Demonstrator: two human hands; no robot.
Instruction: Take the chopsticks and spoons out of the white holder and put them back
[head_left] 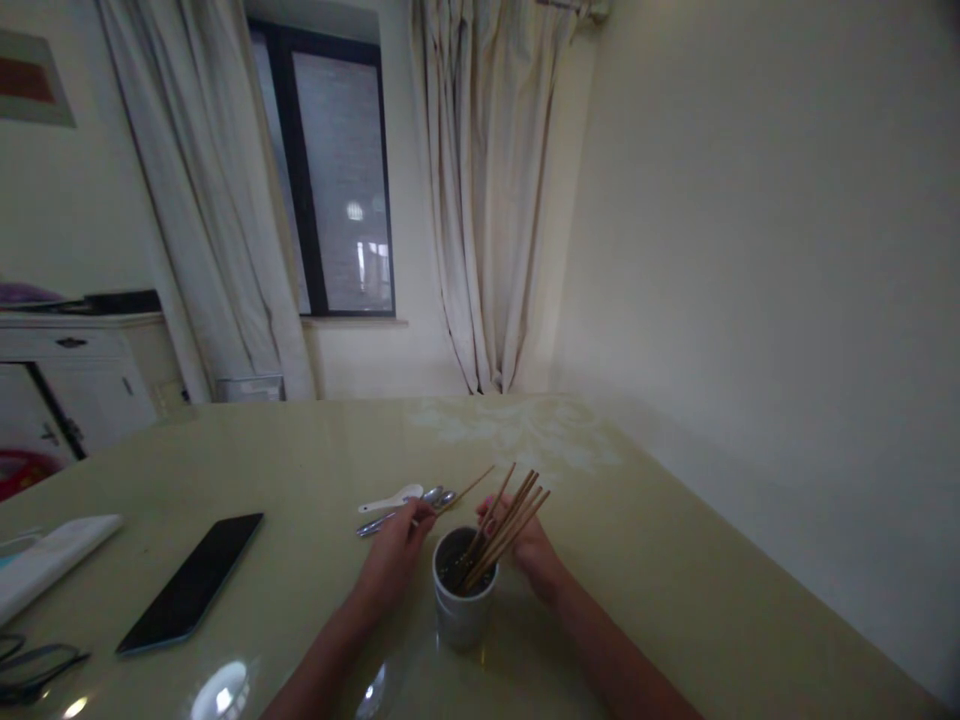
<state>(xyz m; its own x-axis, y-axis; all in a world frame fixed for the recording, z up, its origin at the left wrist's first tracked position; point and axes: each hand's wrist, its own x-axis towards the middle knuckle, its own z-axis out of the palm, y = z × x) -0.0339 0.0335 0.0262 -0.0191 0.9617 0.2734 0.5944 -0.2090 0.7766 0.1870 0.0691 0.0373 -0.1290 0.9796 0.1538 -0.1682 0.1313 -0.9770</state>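
Observation:
A grey-white cup (462,615) stands upright on the table in front of me. Several wooden chopsticks (516,522) lean in it toward the right. My left hand (399,545) is left of the cup, its fingers pinched on a single chopstick (472,487) that points up and right. Behind the leaning chopsticks, my right hand (529,548) has its fingers curled against them; the sticks partly hide its grip. Just beyond my left hand lie a white spoon (391,499) and metal spoons (445,497), whose handles are partly covered.
To the left, a dark phone (191,583) lies flat, with a white object (56,560) and eyeglasses (37,668) farther left. The pale, glossy table (300,450) meets a wall on the right. A white cabinet (90,370) and curtains (202,200) are behind it.

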